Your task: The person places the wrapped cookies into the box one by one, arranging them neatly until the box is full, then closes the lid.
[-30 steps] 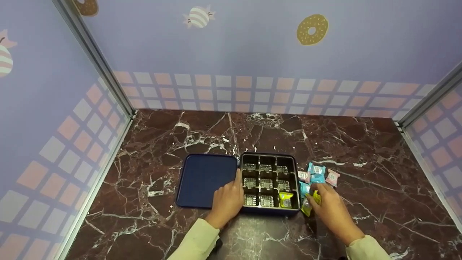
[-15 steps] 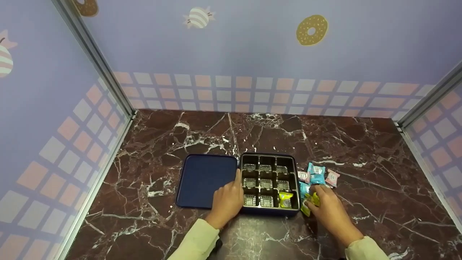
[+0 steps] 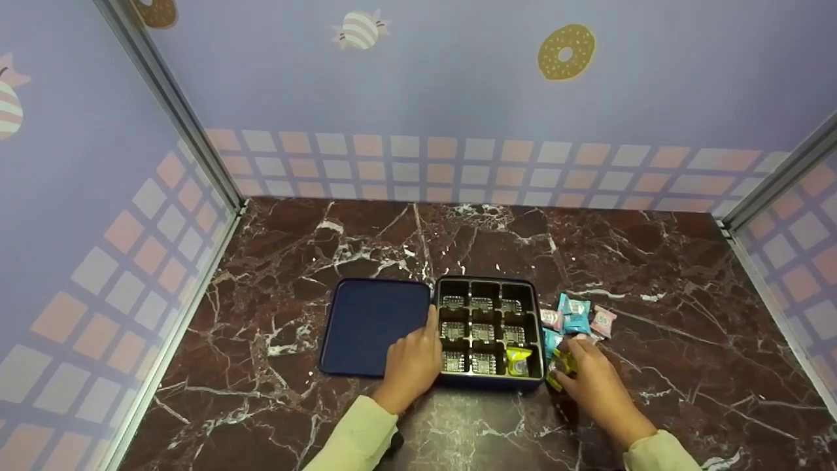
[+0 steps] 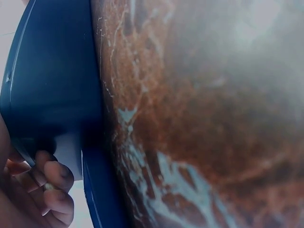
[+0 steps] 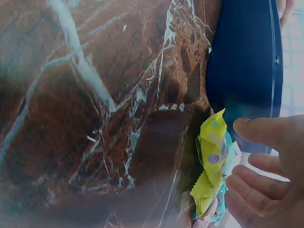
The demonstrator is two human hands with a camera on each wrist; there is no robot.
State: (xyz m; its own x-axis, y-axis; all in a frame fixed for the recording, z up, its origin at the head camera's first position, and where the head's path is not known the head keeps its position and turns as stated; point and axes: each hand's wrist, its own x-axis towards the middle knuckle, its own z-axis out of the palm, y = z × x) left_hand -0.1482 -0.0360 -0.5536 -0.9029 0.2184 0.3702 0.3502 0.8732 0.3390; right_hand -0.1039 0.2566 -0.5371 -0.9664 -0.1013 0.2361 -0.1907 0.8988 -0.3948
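Note:
A dark blue box with a gold insert of several compartments stands before me. One yellow-wrapped candy lies in its front right compartment. My left hand rests against the box's left side, index finger straight along the rim and other fingers bent in the left wrist view. Right of the box, my right hand is at a yellow packet. In the right wrist view its thumb and fingers are spread apart beside the yellow wrappers. The hand partly hides these wrappers in the head view.
The blue lid lies flat left of the box. Blue packets and a pink packet lie in a loose pile right of the box. A patterned wall closes off the back of the dark marbled table.
My right hand has shifted slightly among the yellow packets, and a pale pink wrapper now shows beyond its fingers. My left hand, the box and the lid stay as they were.

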